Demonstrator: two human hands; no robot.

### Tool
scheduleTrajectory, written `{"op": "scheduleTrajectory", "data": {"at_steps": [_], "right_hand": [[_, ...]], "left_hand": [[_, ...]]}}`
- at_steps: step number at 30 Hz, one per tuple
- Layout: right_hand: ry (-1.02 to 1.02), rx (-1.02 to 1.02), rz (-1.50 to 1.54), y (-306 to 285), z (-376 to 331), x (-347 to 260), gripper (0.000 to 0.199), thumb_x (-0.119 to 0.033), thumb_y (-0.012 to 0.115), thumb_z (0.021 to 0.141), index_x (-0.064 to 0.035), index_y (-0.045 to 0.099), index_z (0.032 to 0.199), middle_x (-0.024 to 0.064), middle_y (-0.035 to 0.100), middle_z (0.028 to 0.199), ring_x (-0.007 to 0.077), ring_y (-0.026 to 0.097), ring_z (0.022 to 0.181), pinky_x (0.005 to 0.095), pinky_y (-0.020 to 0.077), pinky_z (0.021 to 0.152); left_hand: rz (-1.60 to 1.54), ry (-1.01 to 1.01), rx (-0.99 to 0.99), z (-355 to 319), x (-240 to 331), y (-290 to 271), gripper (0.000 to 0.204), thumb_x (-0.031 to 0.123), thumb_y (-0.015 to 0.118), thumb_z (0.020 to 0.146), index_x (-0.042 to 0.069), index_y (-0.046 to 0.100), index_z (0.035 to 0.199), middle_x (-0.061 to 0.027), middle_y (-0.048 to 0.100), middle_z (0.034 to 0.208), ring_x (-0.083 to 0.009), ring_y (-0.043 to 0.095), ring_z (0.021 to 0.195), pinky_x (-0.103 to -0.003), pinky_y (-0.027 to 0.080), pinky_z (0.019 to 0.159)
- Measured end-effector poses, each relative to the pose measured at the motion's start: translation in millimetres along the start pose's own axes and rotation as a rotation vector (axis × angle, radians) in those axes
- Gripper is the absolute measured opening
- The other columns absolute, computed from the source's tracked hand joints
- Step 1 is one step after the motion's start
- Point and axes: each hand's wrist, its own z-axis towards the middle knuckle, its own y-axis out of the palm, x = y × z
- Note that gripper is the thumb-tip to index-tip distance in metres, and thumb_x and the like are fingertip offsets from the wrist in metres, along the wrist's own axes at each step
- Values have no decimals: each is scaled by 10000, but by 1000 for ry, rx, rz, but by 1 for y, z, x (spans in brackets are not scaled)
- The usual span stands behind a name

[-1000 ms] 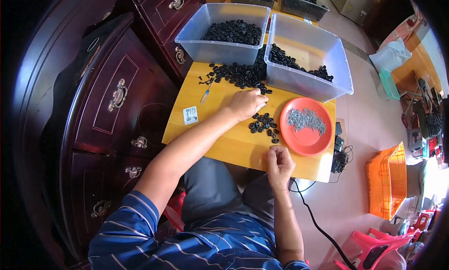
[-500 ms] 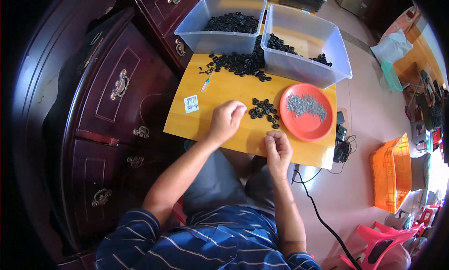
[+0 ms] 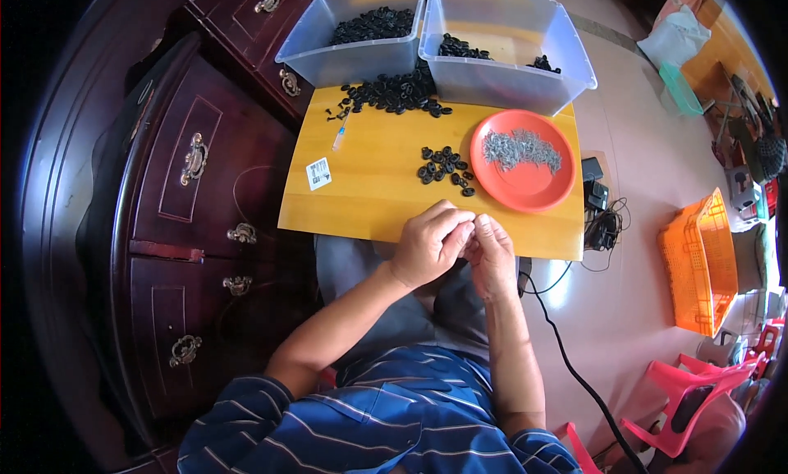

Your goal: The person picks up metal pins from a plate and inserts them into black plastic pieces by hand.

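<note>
My left hand (image 3: 431, 242) and my right hand (image 3: 493, 257) meet over the near edge of the yellow table (image 3: 353, 207). Fingers on both are closed in a pinch, tips touching; whatever lies between them is too small or hidden. Just beyond, a small group of black oval ring-like parts (image 3: 443, 166) lies loose on the tabletop. To their right is a red plate (image 3: 525, 196) bearing a heap of small grey metal pins (image 3: 521, 150). A larger pile of the same black parts (image 3: 392, 95) spreads farther back.
Two clear plastic bins, the left bin (image 3: 349, 64) and the right bin (image 3: 501, 80), stand at the table's back with black parts inside. A thin pen-like tool (image 3: 340, 136) and a white label (image 3: 318, 174) lie left. Dark drawers (image 3: 197, 158) flank the table; an orange crate (image 3: 698, 265) stands right.
My hands, apart before, have come together: the left moved right and down toward the right hand. The view has shifted, so the table sits higher and further left.
</note>
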Motion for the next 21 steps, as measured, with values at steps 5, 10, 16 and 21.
{"op": "scheduleTrajectory", "data": {"at_steps": [5, 10, 16, 21], "right_hand": [[-110, 70, -248, -13, -2, -24, 233, -299, 563, 1058, -78, 600, 994, 18, 672, 821, 94, 632, 699, 232, 513, 663], [-216, 134, -339, -27, 3, -24, 123, -180, 585, 1048, -58, 596, 1038, 14, 656, 827, 87, 621, 725, 228, 527, 690], [-291, 99, -509, -31, 6, -13, 120, -33, 632, 980, -6, 631, 1098, -7, 644, 854, 49, 605, 750, 230, 557, 689], [-257, 88, -567, -30, 5, -17, 153, -5, 633, 979, 12, 606, 1128, 4, 637, 868, 59, 605, 756, 218, 531, 700]], "left_hand": [[-76, -155, -96, 31, -14, 10, 95, 63, 683, 913, 18, 689, 996, -92, 639, 815, -196, 614, 629, -327, 496, 586], [105, 21, -198, 77, -37, 36, 91, 112, 699, 867, 61, 703, 942, -100, 673, 878, -294, 679, 760, -411, 541, 658], [261, 209, -345, 126, -60, 82, 63, 142, 684, 846, 96, 718, 874, -90, 666, 890, -306, 687, 840, -460, 555, 720], [402, 277, -522, 142, -71, 109, 71, 159, 678, 853, 129, 731, 891, -76, 651, 880, -303, 684, 825, -453, 556, 697]]}}
